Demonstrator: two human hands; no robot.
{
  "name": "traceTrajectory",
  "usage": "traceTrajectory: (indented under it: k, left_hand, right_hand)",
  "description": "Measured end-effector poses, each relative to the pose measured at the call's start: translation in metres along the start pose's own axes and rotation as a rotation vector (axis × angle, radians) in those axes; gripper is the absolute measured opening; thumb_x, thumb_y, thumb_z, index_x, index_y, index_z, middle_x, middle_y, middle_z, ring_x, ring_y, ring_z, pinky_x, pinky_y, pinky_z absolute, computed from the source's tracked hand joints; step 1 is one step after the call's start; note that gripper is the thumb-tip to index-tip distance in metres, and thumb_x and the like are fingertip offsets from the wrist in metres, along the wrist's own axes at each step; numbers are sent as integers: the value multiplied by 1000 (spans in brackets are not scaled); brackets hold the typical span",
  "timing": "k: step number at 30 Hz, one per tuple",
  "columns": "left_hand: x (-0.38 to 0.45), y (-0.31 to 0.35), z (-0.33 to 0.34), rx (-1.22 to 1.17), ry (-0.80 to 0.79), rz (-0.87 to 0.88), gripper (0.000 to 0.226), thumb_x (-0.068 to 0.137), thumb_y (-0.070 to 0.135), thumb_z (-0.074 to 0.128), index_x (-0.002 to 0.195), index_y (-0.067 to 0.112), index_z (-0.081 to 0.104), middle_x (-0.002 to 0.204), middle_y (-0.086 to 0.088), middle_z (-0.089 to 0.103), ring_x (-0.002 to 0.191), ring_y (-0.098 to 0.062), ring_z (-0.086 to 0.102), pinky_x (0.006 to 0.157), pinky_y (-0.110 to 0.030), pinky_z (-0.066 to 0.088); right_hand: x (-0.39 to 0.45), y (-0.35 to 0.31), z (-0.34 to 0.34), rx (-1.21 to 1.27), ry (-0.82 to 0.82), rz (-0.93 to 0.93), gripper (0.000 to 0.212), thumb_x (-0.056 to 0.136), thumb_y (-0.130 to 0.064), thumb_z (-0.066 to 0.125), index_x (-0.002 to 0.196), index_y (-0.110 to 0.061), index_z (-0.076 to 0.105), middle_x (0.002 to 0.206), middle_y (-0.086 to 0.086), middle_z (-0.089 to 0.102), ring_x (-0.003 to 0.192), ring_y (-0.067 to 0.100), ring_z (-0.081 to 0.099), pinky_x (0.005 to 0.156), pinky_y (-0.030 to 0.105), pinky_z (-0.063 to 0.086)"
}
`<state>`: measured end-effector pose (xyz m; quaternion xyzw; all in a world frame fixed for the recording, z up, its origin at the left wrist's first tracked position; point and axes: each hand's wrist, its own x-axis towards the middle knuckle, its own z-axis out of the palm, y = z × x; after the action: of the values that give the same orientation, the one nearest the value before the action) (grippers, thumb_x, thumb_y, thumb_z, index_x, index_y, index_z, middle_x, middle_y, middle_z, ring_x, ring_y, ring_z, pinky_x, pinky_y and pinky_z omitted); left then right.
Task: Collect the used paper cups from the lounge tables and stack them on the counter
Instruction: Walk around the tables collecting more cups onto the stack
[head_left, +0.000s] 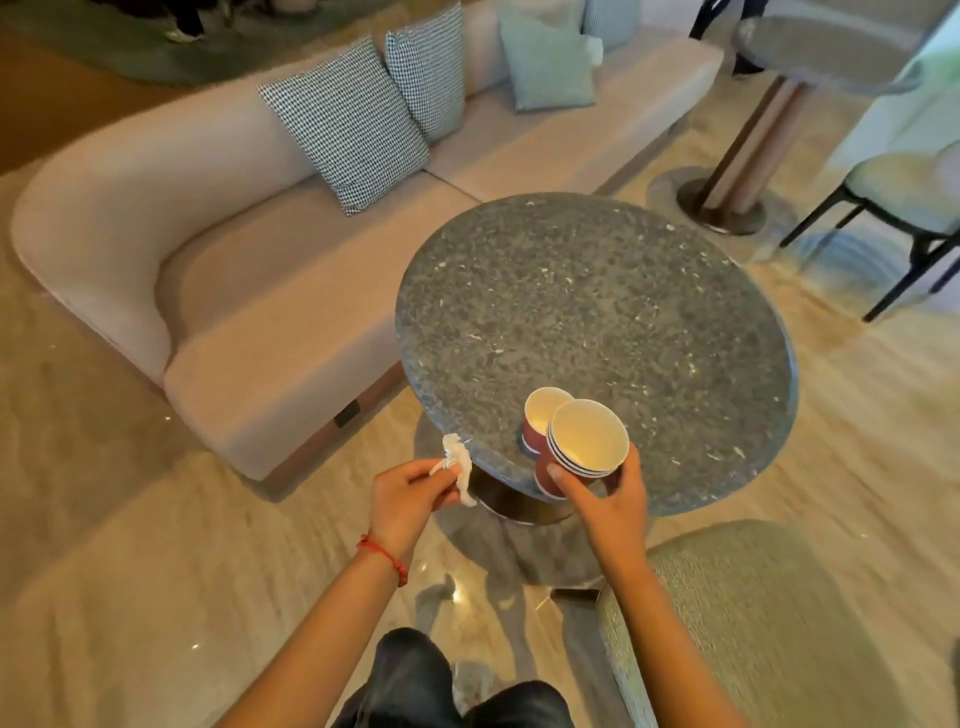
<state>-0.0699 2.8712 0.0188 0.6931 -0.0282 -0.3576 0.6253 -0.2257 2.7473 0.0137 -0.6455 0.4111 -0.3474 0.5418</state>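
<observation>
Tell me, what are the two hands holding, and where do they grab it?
The right hand grips a nested stack of red paper cups around its side. The left hand pinches a crumpled white tissue.

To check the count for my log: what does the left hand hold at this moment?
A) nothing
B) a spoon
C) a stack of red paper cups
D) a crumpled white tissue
D: the left hand pinches a crumpled white tissue, while the right hand grips the stack of red cups.
</observation>
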Motion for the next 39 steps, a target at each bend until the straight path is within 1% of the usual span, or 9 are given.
traceTrajectory:
  k: [5,10,16,21,24,26,28,34,39]
  left_hand:
    - [31,14,12,34,-86,-25,13,79,5,68,72,14,73,61,1,70,57,-8,65,55,-15,53]
    - [58,25,20,32,-101,-30,5,79,2,67,80,5,71,63,-1,69,53,-4,64,56,-15,54]
    - [76,28,24,47,-112,-51,10,79,1,67,74,9,71,55,4,69,53,-4,64,54,-14,52]
    - [87,28,25,77,-104,-70,16,79,3,68,68,15,71,55,4,69,53,-6,64,59,-18,56]
    - [91,28,26,97,-105,-79,8,78,3,68,75,10,72,56,3,69,54,-7,64,64,-21,56]
    - [93,28,26,113,-105,-69,12,78,4,68,72,12,72,55,3,69,54,-8,64,63,-21,56]
    - [94,29,25,114,-110,-67,15,79,4,68,69,14,73,55,3,69,53,-6,64,60,-18,56]
    - [98,30,25,118,-141,-73,34,79,3,67,54,24,73,55,4,69,53,-3,64,55,-15,54]
    - [104,31,28,117,-169,-75,29,79,2,67,59,22,72,56,3,70,53,-3,64,53,-14,52]
  right_hand:
    - [30,-2,6,-6,75,22,61,64,-27,84,106,-51,46,108,-29,56,102,-14,53,79,11,44]
    - [61,-3,20,12,97,41,61,67,-19,83,109,-45,47,112,-23,56,104,-12,52,81,13,44]
    - [84,13,31,-13,93,72,64,67,-19,83,118,-33,46,112,-20,55,100,-16,52,78,2,43]
    - [92,31,37,-88,67,110,67,67,-25,83,120,-36,43,111,-28,52,100,-23,47,75,-2,39]
    - [91,43,40,-118,67,145,66,66,-26,83,118,-36,43,111,-19,54,100,-14,51,75,2,41]
    - [89,52,41,-120,67,165,66,67,-24,83,119,-34,43,115,-11,54,103,-2,52,79,9,41]
    - [86,59,41,-123,63,178,69,67,-22,83,121,-33,42,117,-10,53,106,4,52,83,12,40]
    - [80,69,43,-104,70,209,79,63,-12,86,121,-36,38,114,-23,50,101,-21,48,76,-2,38]
    - [77,71,46,-92,121,221,73,65,-11,84,118,-37,40,115,-24,50,103,-18,49,79,1,40]
